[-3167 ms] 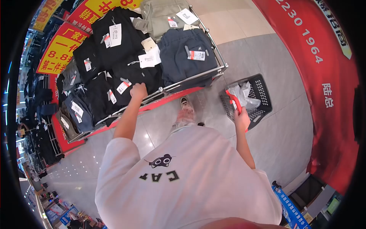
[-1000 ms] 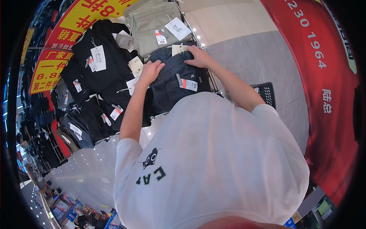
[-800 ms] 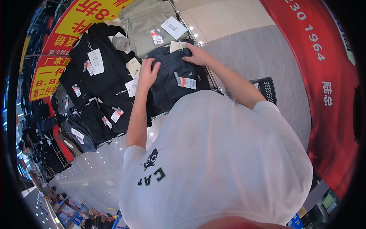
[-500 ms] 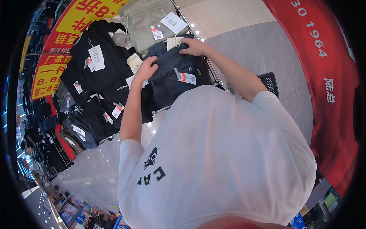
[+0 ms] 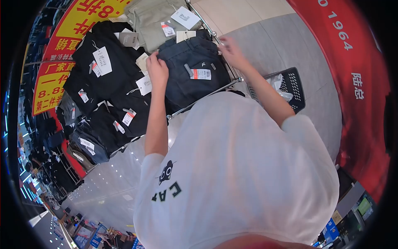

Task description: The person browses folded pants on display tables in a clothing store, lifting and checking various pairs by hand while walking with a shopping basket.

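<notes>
2 Hands at the Sides of a Folded Dark Blue Garment

The folded dark blue garment (image 5: 176, 76) lies at the near right corner of the metal display rack (image 5: 232, 82). The left hand (image 5: 158, 71) is at its left edge, with the fingers bent and kept narrow together; I cannot tell if they pinch the cloth. The right hand (image 5: 233, 53) is at the right side, beside the rack's rail. It is blurred, its fingers look a little apart, and I cannot tell if they touch the garment or the rail.

On the garment there is 1 red and white price label (image 5: 201, 74), with a grey tag (image 5: 188, 69) next to it. Just beyond lies a light grey-green garment (image 5: 151, 31), which carries a white card (image 5: 185, 18). To the left, black garments (image 5: 120, 70) lie with several labels on them.

On the floor (image 5: 315, 99), to the right of the rack, stands 1 dark basket (image 5: 295, 85) with holes in its wall, and a pale plastic bag (image 5: 277, 82) is inside. A red banner (image 5: 367, 137) is farther right.
</notes>
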Demonstrator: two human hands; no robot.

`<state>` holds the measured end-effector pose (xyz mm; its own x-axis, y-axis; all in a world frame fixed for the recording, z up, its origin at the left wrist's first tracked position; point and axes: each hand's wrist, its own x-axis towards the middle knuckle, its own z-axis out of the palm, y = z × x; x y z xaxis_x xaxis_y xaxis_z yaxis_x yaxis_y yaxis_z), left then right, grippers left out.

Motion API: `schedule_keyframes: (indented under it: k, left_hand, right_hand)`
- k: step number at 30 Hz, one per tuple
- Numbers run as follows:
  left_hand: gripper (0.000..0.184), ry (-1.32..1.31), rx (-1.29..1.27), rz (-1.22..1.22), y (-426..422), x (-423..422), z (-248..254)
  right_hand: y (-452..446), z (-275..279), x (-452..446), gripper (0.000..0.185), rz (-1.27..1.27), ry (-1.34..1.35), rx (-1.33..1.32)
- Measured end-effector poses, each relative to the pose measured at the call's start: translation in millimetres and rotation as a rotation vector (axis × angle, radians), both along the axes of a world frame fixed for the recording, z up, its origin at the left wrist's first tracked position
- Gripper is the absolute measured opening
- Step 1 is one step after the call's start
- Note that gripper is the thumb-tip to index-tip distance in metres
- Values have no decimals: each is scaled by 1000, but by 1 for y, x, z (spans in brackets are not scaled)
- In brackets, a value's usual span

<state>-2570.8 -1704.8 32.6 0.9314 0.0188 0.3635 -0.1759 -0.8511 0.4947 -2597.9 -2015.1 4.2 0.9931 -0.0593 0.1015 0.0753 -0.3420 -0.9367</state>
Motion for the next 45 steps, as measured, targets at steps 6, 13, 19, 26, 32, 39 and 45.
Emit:
schedule_keyframes:
  k: [6,13,19,26,32,39,45]
  left_hand:
    - [16,285,-207,-477,-71,-71,32]
    - [19,685,-152,-1004,-126,-119,-13]
    - [21,876,-246,-914,-166,-144,-25]
    - [20,1056,-504,-620,-262,-140,-46]
    - [38,713,-138,-1288,-395,-184,-56]
    - [46,1024,206,-1696,-491,-200,-94]
    - [34,1053,231,-1532,-506,-190,-98]
  right_hand:
    - [-134,-87,-187,42,-664,170,-566]
    - [-127,-67,-321,42,-777,667,-789]
    - [-163,-65,-309,22,-615,729,-701]
    - [-231,-70,-312,24,-438,643,-584]
    - [-306,-77,-352,23,-193,547,-629]
    - [-400,-74,-357,23,150,413,-785]
    - [-448,-77,-315,22,-132,239,-1069]
